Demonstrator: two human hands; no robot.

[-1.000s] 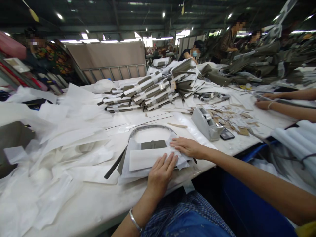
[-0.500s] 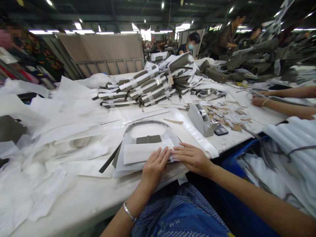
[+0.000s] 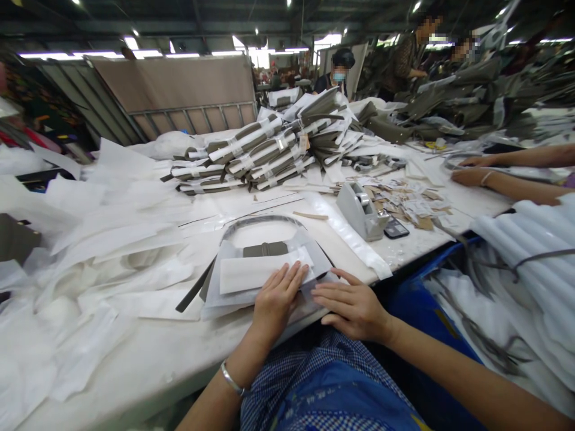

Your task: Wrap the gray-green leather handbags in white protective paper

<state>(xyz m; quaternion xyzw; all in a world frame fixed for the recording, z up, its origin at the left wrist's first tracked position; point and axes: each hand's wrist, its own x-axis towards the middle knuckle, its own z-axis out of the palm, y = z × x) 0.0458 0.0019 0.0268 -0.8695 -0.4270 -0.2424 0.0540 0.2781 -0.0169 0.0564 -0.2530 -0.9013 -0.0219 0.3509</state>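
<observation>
A bag [image 3: 265, 249] of olive-grey material lies flat in front of me, mostly covered by translucent white wrapping [image 3: 229, 305]. Its curved handle [image 3: 263, 219], wrapped in clear film, arches away from me on the table. Across the wrapping lies a strip of white foam sheet [image 3: 251, 273]. My left hand [image 3: 278, 296] rests with fingers stretched out on the right end of that strip. At the wrapping's lower right corner is my right hand [image 3: 353, 304], its fingers extended and apart. Whether it touches the wrapping I cannot tell.
A grey tape dispenser [image 3: 359, 209] and a dark phone [image 3: 396, 227] stand to the right, beside scattered tags [image 3: 417, 203]. Wrapped bags [image 3: 251, 152] are piled behind. White sheets [image 3: 112, 233] cover the left. A co-worker's hands [image 3: 474, 170] are at far right; white rolls [image 3: 530, 239] lie nearer.
My right hand has drawn back from the foam strip, down toward the table edge and away from my left hand. My left hand stays on the strip. The view has shifted slightly.
</observation>
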